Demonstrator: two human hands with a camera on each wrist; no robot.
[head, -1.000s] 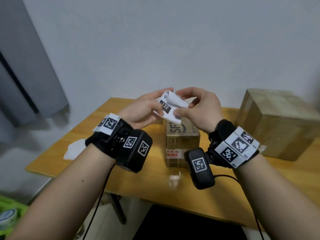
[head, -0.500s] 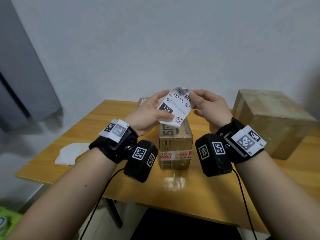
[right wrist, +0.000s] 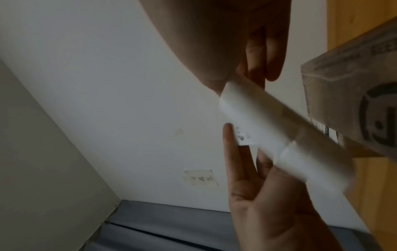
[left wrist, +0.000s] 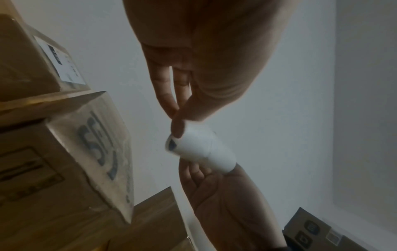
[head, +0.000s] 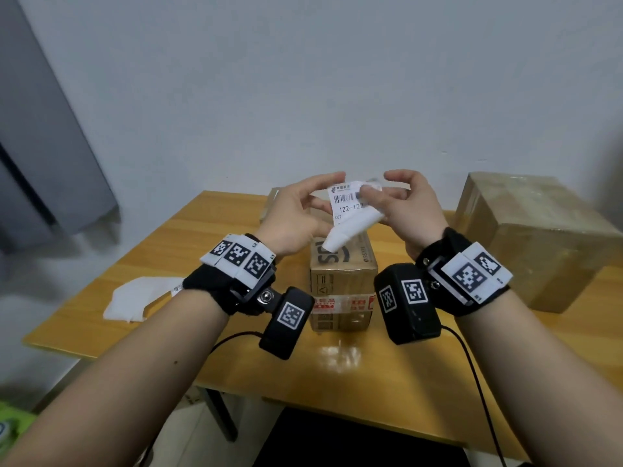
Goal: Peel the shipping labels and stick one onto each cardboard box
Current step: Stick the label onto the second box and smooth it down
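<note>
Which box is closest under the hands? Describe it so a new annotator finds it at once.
On the wooden table, look straight below the raised shipping label. The small cardboard box stands there, marked by large dark lettering on top and red-printed tape across its front; the bigger box right is plain.

Plain room used as a parcel-packing spot: bare white wall [head: 303, 79], wooden table [head: 421, 382], taped brown cardboard boxes [head: 342, 284].

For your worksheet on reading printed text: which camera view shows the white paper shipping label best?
The head view: the white paper shipping label shows its barcode and "122-12". Both wrist views show mainly its curled blank back.
</note>
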